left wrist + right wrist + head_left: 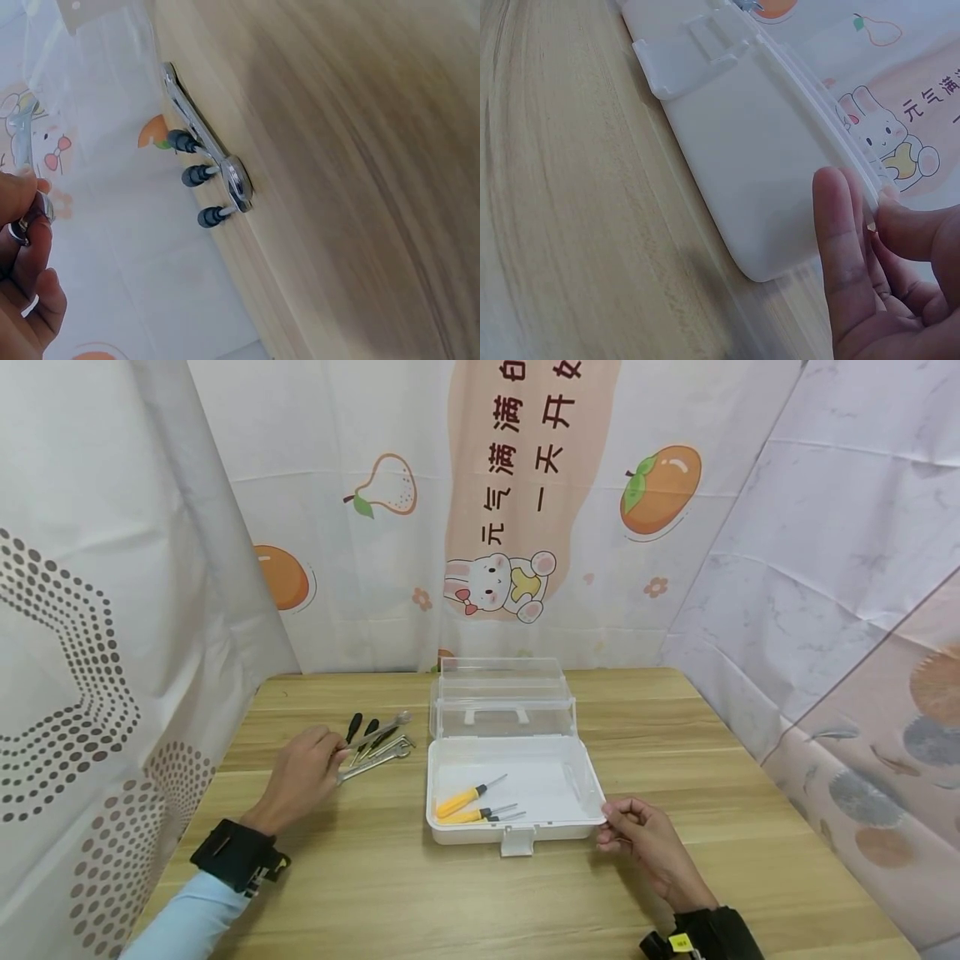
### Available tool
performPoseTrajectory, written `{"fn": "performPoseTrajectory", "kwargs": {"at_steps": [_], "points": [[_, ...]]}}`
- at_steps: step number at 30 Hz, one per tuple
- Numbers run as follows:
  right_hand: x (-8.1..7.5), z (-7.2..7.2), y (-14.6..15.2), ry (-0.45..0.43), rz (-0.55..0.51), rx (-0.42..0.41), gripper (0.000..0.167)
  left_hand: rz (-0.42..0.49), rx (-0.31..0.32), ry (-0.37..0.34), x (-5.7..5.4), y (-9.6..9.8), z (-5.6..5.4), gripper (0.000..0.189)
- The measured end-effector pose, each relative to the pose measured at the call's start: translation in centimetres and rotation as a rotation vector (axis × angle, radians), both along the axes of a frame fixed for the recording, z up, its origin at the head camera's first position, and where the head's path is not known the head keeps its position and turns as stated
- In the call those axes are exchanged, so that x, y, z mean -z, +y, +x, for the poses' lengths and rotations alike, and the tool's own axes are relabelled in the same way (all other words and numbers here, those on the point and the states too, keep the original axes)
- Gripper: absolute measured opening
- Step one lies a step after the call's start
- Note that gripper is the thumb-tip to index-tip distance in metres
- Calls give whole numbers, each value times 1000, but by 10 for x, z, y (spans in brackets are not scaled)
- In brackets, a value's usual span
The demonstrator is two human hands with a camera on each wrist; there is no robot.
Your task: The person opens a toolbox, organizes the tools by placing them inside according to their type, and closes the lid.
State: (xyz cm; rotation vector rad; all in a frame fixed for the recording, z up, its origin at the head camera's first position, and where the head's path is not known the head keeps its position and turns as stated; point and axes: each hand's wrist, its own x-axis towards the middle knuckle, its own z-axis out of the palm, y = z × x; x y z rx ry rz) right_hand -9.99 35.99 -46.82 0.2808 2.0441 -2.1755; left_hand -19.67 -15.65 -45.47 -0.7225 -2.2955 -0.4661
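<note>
Chrome wrench [381, 732] is off the table [360, 893], left of the toolbox [472, 835], one end pinched between the fingers [49, 300] of your left hand [300, 772]; your right hand [648, 847] pinches the toolbox's corner, likely steadying it; lid [498, 681] raised, presumably for access.

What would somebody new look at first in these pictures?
Probably the open white box in the middle of the table, with bright yellow screwdrivers lying inside and the right hand pinching its near right corner. Next, perhaps, the shiny wrench that the left hand holds, left of the box. Behind the table, the cartoon rabbit lies sideways on the cloth.
</note>
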Motion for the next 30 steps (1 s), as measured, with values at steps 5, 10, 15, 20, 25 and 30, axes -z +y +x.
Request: {"fn": "performPoseTrajectory", "kwargs": {"at_steps": [5,10,15,20,25,30], "points": [[1,0,0,5,2,3,18,0,24,1,-1,6,0,13],[2,-1,0,2,-5,8,19,0,31,-10,-4,12,0,13],[1,-1,0,-5,-12,11,19,-2,38,0,-6,18,1,14],[2,-1,0,-9,-4,18,19,-1,48,5,-6,23,0,14],[3,-2,0,-7,3,21,20,5,61,5,-7,28,0,12],[1,-2,0,-11,8,23,20,9,69,4,-7,33,0,12]]}}
